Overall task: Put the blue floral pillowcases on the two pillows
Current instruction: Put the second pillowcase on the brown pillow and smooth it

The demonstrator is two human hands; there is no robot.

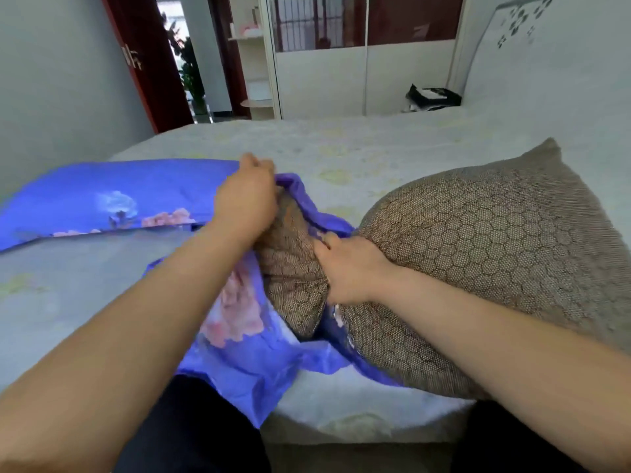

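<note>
Item: my left hand (pixel 247 199) clamps pillowcase (pixel 246 356) mouth; right hand (pixel 348 268) grips brown pillow (pixel 495 254). Risk: corner bunches, snagging fabric.

Soft, even daylight fills the room, brightest at the open doorway (pixel 177 35), shadows are weak, the whole picture is slightly blurred, and straight lines bend near the edges.

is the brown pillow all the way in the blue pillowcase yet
No, only partly in. One end of the brown pillow sits inside the blue pillowcase; most remains bare.
</note>
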